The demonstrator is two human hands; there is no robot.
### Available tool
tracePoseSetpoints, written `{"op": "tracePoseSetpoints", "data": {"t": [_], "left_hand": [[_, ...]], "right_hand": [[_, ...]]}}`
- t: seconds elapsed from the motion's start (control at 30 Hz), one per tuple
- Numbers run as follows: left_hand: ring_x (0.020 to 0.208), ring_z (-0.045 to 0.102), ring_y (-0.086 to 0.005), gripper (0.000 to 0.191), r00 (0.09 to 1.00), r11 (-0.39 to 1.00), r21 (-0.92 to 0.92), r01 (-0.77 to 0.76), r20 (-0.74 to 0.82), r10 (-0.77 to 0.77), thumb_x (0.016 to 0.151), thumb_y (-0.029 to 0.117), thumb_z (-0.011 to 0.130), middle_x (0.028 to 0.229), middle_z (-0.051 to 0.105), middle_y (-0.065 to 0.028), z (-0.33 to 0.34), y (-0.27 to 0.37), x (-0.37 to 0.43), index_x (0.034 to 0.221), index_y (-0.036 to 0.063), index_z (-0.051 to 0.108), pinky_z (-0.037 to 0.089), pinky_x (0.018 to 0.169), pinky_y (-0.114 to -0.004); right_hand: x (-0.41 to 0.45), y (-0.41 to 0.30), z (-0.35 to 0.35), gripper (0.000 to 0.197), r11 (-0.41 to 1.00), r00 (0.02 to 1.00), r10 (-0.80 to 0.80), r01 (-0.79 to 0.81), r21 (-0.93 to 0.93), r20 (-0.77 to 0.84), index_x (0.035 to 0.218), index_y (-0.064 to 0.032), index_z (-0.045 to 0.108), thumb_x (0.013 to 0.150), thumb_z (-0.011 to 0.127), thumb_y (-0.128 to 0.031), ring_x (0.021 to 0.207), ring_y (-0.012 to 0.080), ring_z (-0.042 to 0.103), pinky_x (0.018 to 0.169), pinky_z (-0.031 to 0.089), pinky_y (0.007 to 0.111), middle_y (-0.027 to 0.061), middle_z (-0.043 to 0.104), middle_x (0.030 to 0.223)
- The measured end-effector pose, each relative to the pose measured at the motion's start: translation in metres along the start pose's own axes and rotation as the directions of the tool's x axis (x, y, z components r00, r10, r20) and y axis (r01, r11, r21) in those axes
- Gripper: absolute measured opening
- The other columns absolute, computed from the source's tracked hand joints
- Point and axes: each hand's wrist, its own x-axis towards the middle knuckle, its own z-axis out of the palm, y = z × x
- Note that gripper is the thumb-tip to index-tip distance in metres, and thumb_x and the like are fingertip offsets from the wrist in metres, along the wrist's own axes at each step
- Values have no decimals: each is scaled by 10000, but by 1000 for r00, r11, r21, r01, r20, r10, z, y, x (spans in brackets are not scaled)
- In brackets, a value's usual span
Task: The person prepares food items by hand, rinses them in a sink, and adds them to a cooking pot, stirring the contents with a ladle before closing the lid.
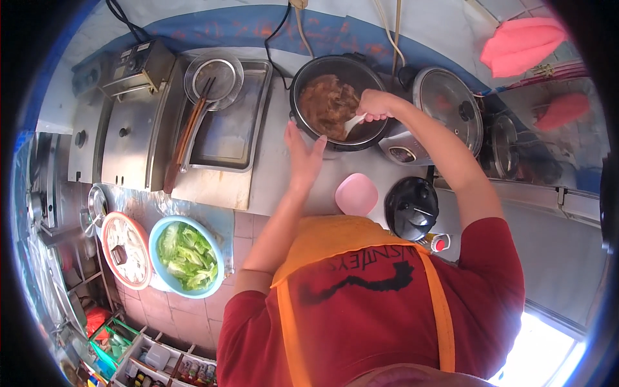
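Note:
A round black cooking pot (296, 104) stands on the counter against the wall, with brown, wet-looking food (326, 104) in it. My right hand (377, 105) grips the handle of a white serving spoon (354, 124), whose head is down in the food at the pot's near right. At the pot's near left rim is my left hand (305, 155), fingers and thumb spread apart against the outside. Below the pot, a pink plastic bowl or lid (357, 194) lies close to my orange apron (333, 232). Right of it is a black pot lid (412, 208).
A glass-lidded cooker (447, 109) stands right of the pot. To the left are a metal tray (227, 140), a strainer (213, 82), chopsticks (186, 133) and steel fryers (128, 135). Lower left are a blue basin (220, 263) of lettuce and an orange basin (145, 242) of pale food.

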Motion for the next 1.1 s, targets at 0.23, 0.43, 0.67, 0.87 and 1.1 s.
{"op": "tracePoseSetpoints", "data": {"t": [0.23, 0.43, 0.67, 0.87, 1.1], "left_hand": [[1338, 132, -346, 785, 1000, 998, 50, -30, 7, 29, 821, 149, 600, 1417, 103, -251, -1, 7, 0, 1354, -119, 90, 127, 1095, -352], [1334, 137, -345, 808, 998, 994, 88, -58, -17, 60, 813, 151, 612, 1416, 104, -254, 0, 0, 1, 1355, -118, 77, 133, 1095, -358], [1337, 125, -350, 847, 999, 994, 104, -37, 6, 36, 809, 173, 618, 1422, 79, -265, 1, 5, 2, 1358, -115, 42, 137, 1094, -361], [1344, 113, -337, 860, 1000, 999, 33, -23, -11, 24, 809, 159, 610, 1430, 53, -248, 5, 6, 3, 1361, -111, 7, 124, 1096, -346], [1343, 118, -313, 840, 1000, 1000, -23, 7, -2, -7, 814, 150, 604, 1428, 64, -232, 2, 4, 3, 1364, -109, 24, 112, 1096, -335]], "right_hand": [[-30, -8, -25, 246, 980, 947, -185, 199, 26, -263, 747, 14, 654, 824, 512, -171, 371, 132, 441, 340, 318, 286, 72, 531, 531], [-19, -22, -4, 113, 518, 545, -694, -75, -852, -469, 674, -67, 666, 708, 573, -122, 661, 277, 648, 542, 506, 370, 150, 640, 679], [14, -15, 13, 174, 670, 772, -512, 86, -738, -375, 799, -25, 669, 686, 569, -112, 820, 343, 635, 717, 507, 406, 189, 650, 819], [-15, -7, 19, 217, 764, 897, -396, 202, -612, -199, 810, 31, 654, 685, 533, -97, 875, 371, 614, 777, 487, 440, 238, 631, 877], [-70, -16, 4, 133, 477, 659, -689, 101, -873, -301, 804, -110, 679, 756, 610, -213, 690, 287, 609, 563, 473, 382, 125, 595, 711]]}}
